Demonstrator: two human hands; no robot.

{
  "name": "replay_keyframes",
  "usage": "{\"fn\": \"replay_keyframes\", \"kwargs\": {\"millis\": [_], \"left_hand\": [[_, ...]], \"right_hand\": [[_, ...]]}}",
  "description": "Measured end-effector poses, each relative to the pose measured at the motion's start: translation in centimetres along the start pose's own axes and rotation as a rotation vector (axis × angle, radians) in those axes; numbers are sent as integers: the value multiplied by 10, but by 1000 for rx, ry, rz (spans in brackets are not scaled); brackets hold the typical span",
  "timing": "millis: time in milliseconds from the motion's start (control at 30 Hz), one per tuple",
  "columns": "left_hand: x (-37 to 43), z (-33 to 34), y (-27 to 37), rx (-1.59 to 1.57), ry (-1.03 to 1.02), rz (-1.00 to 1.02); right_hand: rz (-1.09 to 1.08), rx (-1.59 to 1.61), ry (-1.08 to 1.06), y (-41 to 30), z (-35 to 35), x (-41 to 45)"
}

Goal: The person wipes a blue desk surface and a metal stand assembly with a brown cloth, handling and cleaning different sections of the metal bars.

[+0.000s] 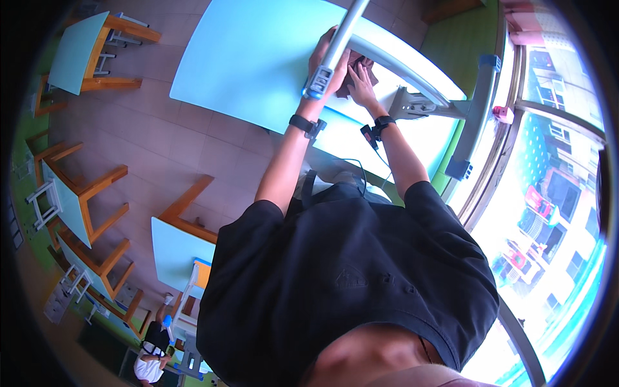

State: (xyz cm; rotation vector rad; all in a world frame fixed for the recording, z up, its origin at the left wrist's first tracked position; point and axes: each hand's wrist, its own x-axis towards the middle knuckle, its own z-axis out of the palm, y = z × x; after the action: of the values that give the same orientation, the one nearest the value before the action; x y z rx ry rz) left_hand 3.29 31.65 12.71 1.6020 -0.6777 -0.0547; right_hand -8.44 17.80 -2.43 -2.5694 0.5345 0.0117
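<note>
Brown cloth-like material (371,75) lies bunched on the white surface under a grey metal frame (406,70). My right hand (362,88) rests on it with the fingers stretched out and slightly apart. Beside it on the left is my left hand (341,72), partly covered by a slanting metal tube (342,38) that crosses in front. Whether the left hand grips the brown material or the frame cannot be seen. Both wrists carry black straps with small devices, and a thin cable runs from the right one.
The metal frame stands over a pale blue table (242,58); its grey crossbar (474,121) reaches towards the window (556,96) on the right. Wooden-legged tables (80,53) stand at left. Another table (169,251) is by my left side. Another person (152,355) is at lower left.
</note>
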Motion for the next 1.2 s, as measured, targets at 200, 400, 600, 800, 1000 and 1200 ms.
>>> {"fn": "replay_keyframes", "kwargs": {"millis": [200,400,600,800,1000,1200], "left_hand": [[2,2,-7,68,121,128],[-5,-10,-7,247,94,100],[0,1,0,211,65,124],[-29,-4,-18,253,262,102],[-134,9,-14,276,57,-132],[-213,-7,-54,350,-250,-140]], "right_hand": [[101,41,-105,16,20,21],[-1,-253,4,30,48,38],[-114,-31,148,33,32,23],[-137,-130,150,-55,4,-54],[-52,94,85,-73,17,-118],[-131,163,-111,-73,33,-142]]}}
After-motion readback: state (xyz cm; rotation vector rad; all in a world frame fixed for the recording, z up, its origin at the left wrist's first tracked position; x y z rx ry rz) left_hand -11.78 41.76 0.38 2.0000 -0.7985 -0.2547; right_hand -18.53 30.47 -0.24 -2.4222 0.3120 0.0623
